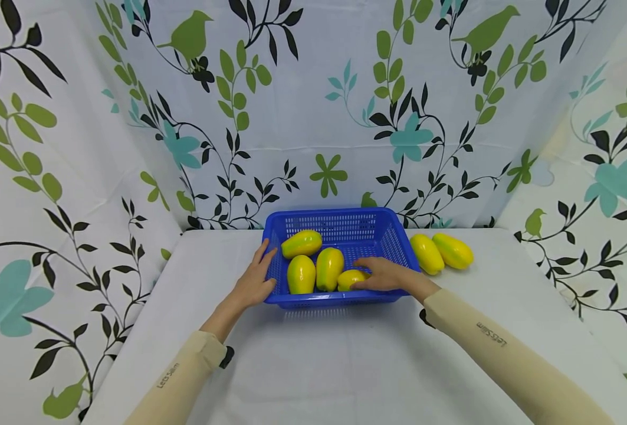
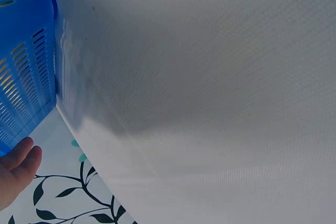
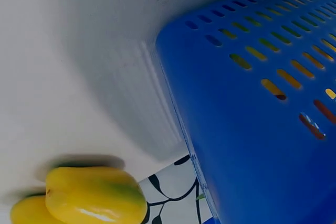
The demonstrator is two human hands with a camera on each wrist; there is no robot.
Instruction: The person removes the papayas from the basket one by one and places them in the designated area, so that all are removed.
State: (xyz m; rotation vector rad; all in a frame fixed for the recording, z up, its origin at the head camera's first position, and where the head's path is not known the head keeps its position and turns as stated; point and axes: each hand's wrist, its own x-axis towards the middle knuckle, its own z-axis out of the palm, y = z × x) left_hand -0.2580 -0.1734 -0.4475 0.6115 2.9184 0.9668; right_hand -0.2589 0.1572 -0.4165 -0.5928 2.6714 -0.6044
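Observation:
A blue plastic basket point(image 1: 334, 298) with slotted walls holds several glossy yellow-green fruits, in shape like papayas or mangoes. My right hand point(image 1: 384, 275) reaches over the front right of the basket and holds the nearest yellow fruit point(image 1: 347, 280), its fingers curved round it and partly covering it. Beside that one stands another fruit point(image 1: 329, 268), with a third point(image 1: 301, 275) to its left and one lying behind point(image 1: 301, 243). Against the basket's left side rests my left hand point(image 1: 255, 283), fingers spread and fairly straight; fingertips point(image 2: 23, 158) show by the wall in the left wrist view.
Two more yellow fruits point(image 1: 452, 251) lie on the white table point(image 1: 345, 366), close to the basket's right side. A patterned cloth point(image 1: 302, 118) with leaves and birds hangs behind the table and along both sides.

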